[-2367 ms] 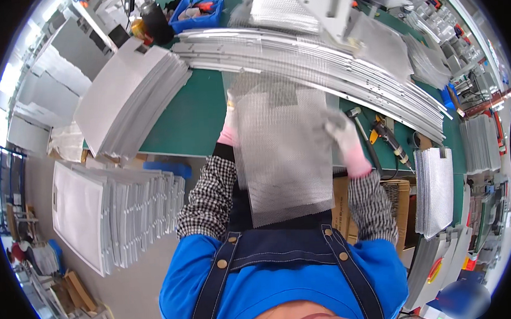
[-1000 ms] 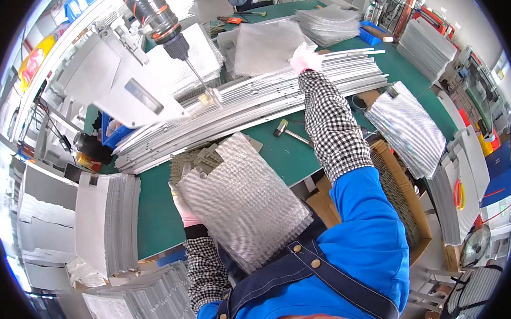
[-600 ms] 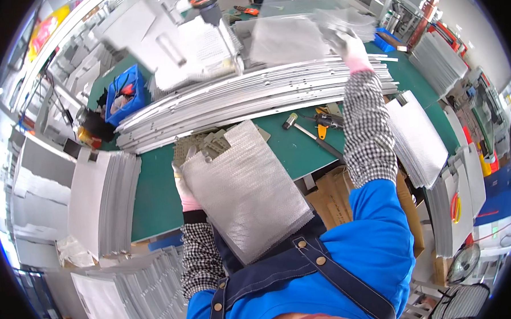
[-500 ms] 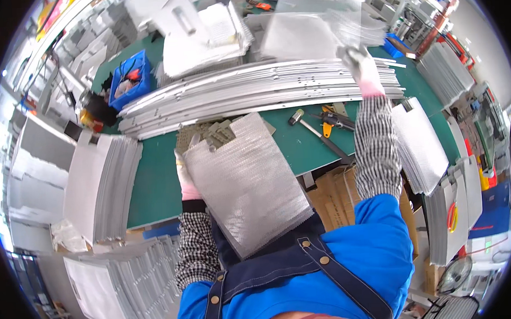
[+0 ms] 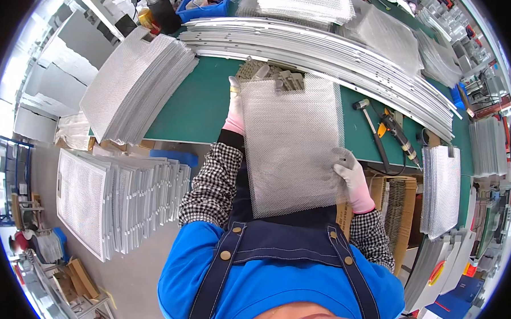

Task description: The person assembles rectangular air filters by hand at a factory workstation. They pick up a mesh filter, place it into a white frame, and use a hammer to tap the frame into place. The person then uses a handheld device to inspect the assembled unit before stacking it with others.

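A silvery mesh sheet [image 5: 292, 146] with a notch in its far edge is tilted over the front edge of the green table, in front of my body. My left hand [image 5: 235, 110], in a pale glove with a pink cuff, grips its left edge near the far corner; part of the fingers is behind the sheet. Lower on the opposite edge, my right hand [image 5: 353, 178] pinches the sheet, its glove grey at the fingertips. Behind the notch lies a pile of small grey-beige parts [image 5: 289, 78]. A hammer [image 5: 373, 134] and a power screwdriver [image 5: 400, 136] lie to the right.
Long metal strips [image 5: 319, 54] stretch across the green table [image 5: 179, 111]. Mesh stacks stand at the left [image 5: 135, 88] and right [image 5: 441, 191]. Framed panels [image 5: 117, 200] lean together beside the table at left. A blue bin [image 5: 206, 10] sits at the back; a cardboard box [image 5: 403, 210] is below.
My right hand has come back from the far side of the metal strips to the sheet's right edge. The sheet now sits straighter before me. The view has turned and shifted.
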`<state>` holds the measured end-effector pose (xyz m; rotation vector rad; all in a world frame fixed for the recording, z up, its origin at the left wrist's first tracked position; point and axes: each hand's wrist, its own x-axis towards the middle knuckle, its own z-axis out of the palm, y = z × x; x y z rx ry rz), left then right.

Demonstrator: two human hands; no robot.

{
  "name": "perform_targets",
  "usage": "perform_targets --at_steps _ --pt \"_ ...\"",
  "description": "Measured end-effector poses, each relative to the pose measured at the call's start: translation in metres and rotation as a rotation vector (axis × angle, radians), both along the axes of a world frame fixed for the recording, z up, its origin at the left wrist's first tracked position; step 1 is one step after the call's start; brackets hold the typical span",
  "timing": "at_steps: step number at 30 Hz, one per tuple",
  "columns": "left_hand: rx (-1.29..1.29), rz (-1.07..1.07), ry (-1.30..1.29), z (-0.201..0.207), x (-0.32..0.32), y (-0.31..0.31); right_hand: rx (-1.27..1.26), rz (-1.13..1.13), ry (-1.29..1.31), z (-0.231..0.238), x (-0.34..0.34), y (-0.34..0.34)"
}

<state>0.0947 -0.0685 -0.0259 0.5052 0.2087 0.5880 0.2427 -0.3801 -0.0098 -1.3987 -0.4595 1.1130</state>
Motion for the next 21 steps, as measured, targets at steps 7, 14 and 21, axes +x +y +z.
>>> perform_targets --at_steps 7,14,21 --pt "-0.132 -0.103 -0.15 -0.019 0.001 0.007 -0.077 -0.005 -0.031 -0.001 0.0 -0.003" --pt "-0.135 -0.012 0.054 -0.04 -0.006 0.01 -0.098 0.031 -0.081 -0.006 -0.001 -0.011" --pt "0.131 0.15 0.284 -0.029 -0.01 0.017 -0.435 -0.309 -1.342 0.023 0.102 -0.081"
